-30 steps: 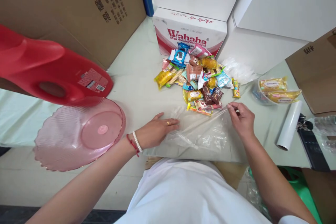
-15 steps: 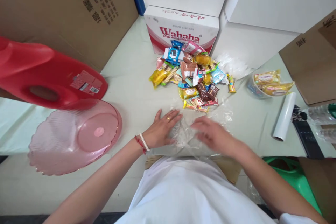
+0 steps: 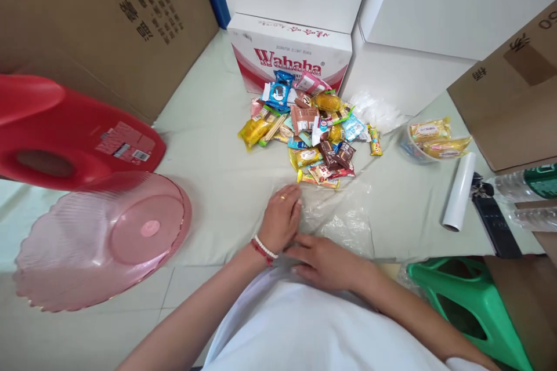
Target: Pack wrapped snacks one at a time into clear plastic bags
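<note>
A clear, crinkled plastic bag point(image 3: 348, 223) lies flat along the table's front edge. My left hand point(image 3: 282, 214), with a ring and bracelets, is on the bag's left side. Its fingers are pressed together with the bag's edge at them; the fingertips are partly hidden. Just below and to the right is my right hand point(image 3: 324, 261), fingers stretched and apart, reaching under the left wrist by the bag's near edge. Beyond both hands sits a heap of wrapped snacks point(image 3: 304, 119), with the nearest yellow packet point(image 3: 319, 179) bordering the bag.
A pink scalloped bowl point(image 3: 148, 261) overhangs the table edge at left, beside a red jug point(image 3: 87, 133). A Wahaha carton point(image 3: 291, 52) stands behind the snacks. At right are a tub of snacks point(image 3: 435, 139), a white roll point(image 3: 459, 191), a phone point(image 3: 496, 226) and a green stool point(image 3: 474, 307).
Both hands have drawn nearer my body and closer together. My left hand has turned and brought its fingers together; my right hand has moved down and left. The bag lies flatter.
</note>
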`<state>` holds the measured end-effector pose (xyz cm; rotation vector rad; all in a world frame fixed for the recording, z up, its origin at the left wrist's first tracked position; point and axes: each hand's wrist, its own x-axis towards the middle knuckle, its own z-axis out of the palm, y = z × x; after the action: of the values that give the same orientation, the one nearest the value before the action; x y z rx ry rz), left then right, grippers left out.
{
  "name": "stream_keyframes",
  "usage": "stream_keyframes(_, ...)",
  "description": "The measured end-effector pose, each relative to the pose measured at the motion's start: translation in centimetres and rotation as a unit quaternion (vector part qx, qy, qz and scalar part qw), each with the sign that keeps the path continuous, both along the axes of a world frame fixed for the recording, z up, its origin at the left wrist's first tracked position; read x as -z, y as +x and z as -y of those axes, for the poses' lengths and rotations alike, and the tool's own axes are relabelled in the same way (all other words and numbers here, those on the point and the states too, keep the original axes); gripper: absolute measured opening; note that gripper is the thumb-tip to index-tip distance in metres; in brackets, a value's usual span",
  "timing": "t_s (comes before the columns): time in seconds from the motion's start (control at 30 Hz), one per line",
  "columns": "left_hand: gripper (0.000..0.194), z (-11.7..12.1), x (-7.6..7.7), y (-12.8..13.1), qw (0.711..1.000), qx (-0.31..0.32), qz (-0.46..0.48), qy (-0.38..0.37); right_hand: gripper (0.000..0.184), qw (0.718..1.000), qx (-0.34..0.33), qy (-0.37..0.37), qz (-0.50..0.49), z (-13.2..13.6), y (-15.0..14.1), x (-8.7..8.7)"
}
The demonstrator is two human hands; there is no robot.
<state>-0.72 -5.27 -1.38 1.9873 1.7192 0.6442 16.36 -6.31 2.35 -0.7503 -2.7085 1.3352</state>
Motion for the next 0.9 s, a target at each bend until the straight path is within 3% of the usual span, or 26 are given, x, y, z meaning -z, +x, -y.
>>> stream_keyframes(0.1,0.055,-0.1,1.8,-0.5,0.991,0.076,-0.112,-0.009,0.034,0.991,0.124,0.037,-0.022,-3.8,3.5,-1.8)
stream_keyframes(0.17,0.068,0.4,2.0,-0.5,0.983,0.103,-0.153,-0.004,0.037,0.957,0.246,0.154,0.029,-8.2,5.7,-2.4)
stream_keyframes(0.2,0.073,0.7,1.9,-0.5,0.98,0.108,-0.165,-0.003,0.039,0.936,0.274,0.211,0.067,-10.7,6.5,-2.4)
stream_keyframes(0.27,0.08,1.1,1.7,-0.4,0.978,0.111,-0.177,-0.004,0.049,0.914,0.26,0.281,0.131,-15.3,7.3,-1.9)
stream_keyframes(0.4,0.07,0.8,1.6,-1.3,0.977,0.121,-0.176,0.015,0.05,0.931,0.121,0.292,0.181,-20.7,7.5,-0.6)
stream_keyframes(0.53,0.062,0.4,1.7,-2.5,0.976,0.131,-0.17,0.033,0.046,0.937,0.142,0.274,0.166,-21.6,9.0,-1.0)
stream_keyframes(0.67,0.061,0.2,1.7,-2.8,0.979,0.132,-0.153,0.034,0.035,0.923,0.304,0.207,0.114,-21.7,9.5,-2.2)
stream_keyframes(0.77,0.059,0.1,1.7,-2.7,0.98,0.132,-0.148,0.031,0.046,0.896,0.411,0.131,0.108,-21.3,6.8,-1.9)
stream_keyframes(0.9,0.059,0.1,1.7,-2.6,0.981,0.133,-0.139,0.024,0.051,0.89,0.408,0.144,0.148,-19.9,2.4,-0.1)
